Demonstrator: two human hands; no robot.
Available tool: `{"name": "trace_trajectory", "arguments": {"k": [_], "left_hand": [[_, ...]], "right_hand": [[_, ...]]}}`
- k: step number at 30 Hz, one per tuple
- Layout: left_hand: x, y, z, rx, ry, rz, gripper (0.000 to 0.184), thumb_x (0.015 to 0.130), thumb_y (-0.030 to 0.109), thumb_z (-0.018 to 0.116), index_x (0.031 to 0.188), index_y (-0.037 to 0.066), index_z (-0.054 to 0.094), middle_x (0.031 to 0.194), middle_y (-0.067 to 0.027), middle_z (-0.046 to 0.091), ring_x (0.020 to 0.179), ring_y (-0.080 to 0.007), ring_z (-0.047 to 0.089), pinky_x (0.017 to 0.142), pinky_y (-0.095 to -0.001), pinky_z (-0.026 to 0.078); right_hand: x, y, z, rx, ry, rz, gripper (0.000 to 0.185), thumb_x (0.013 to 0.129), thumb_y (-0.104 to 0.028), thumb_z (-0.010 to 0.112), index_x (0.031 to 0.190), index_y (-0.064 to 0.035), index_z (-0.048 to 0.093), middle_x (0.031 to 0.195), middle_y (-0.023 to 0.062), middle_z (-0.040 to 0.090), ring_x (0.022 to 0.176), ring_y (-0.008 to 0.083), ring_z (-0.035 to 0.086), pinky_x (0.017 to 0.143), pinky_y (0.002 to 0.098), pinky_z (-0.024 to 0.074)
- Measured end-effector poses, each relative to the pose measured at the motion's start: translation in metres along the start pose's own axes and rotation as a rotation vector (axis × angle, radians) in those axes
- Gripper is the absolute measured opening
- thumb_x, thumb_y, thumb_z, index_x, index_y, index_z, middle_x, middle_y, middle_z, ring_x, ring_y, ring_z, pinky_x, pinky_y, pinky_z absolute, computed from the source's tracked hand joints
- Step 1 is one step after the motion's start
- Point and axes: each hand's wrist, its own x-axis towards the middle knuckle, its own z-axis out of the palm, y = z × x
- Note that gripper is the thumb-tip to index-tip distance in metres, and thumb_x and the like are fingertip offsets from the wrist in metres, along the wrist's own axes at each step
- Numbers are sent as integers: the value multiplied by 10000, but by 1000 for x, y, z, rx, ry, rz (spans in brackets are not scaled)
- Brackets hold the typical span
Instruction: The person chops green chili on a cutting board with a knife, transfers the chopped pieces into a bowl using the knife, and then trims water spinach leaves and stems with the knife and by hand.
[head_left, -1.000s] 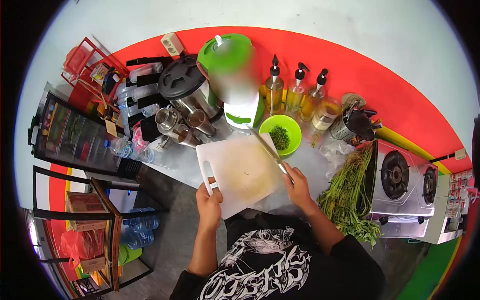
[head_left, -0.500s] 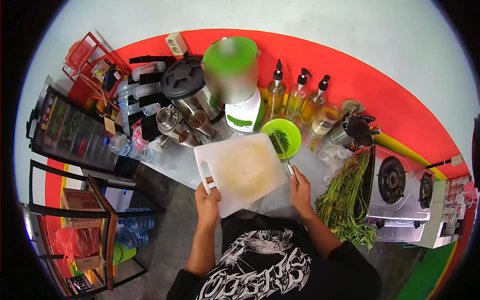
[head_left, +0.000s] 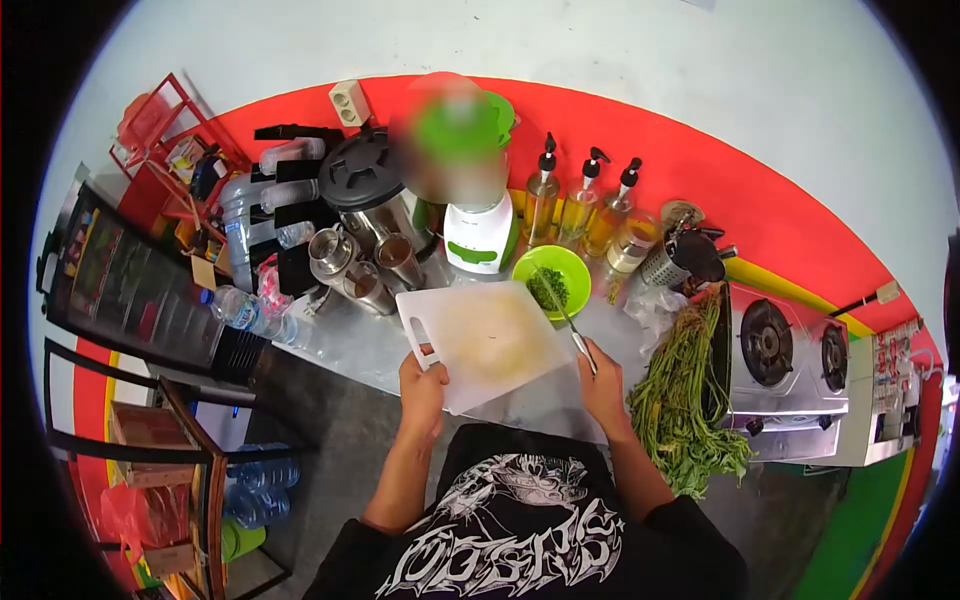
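Knife (head_left: 576,335) has swung from cutting board (head_left: 480,345) to green bowl (head_left: 578,276).

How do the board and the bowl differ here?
The board is white, flat and four-sided; the bowl is lime green, round and deep. The left hand grips the board; the bowl stands on the counter. The bowl holds chopped greens; the board carries almost nothing.

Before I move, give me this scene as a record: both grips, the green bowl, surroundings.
bowl: round lime-green bowl, chopped green herbs inside
left grip: on white rectangular cutting board, at its slotted handle
right grip: holding long metal knife, blade at bowl
behind bowl: three clear black-topped pump bottles
right of bowl: leafy green stalks beside silver two-burner stove
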Motion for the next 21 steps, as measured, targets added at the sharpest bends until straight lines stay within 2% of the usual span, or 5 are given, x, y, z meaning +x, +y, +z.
{"name": "trace_trajectory", "arguments": {"k": [5, 8, 11, 20, 21], "left_hand": [[13, 2, -13, -18, -54, -61, 391, 732, -67, 479, 1109, -44, 581, 867, -72, 603, 736, -127, 520, 634, -275, 415], [14, 18, -13, -29, -81, -56, 396, 738, -69, 479, 1119, -49, 581, 896, -78, 613, 752, -128, 528, 644, -272, 419], [19, 26, -22, 11, -121, -106, 391, 739, -68, 481, 1116, -57, 584, 896, -81, 621, 760, -129, 541, 650, -266, 426], [50, 0, -62, -30, -363, -158, 360, 748, -45, 467, 1079, -24, 607, 794, -37, 609, 646, -95, 512, 564, -255, 390], [53, -2, -66, -35, -423, -154, 367, 734, -49, 453, 1065, -19, 609, 794, -31, 609, 649, -87, 510, 566, -255, 394]], "right_hand": [[-16, -18, 8, -35, 106, -5, 313, 964, -100, 606, 1244, 41, 619, 1026, 268, 692, 913, 365, 711, 796, 376, 529], [-21, -25, 14, -106, -89, 61, 324, 969, -127, 602, 1252, 28, 630, 1086, 273, 687, 995, 395, 694, 851, 406, 531], [-26, -44, 21, -119, 121, -22, 307, 965, -121, 617, 1233, 27, 633, 967, 242, 703, 819, 291, 701, 757, 346, 520], [-72, -89, 14, -178, 78, 285, 306, 958, -162, 638, 1196, 29, 646, 981, 223, 709, 855, 325, 703, 776, 366, 523], [-81, -94, 14, -173, 123, 328, 292, 952, -154, 647, 1187, 19, 655, 938, 197, 710, 798, 257, 685, 749, 351, 518]]}}
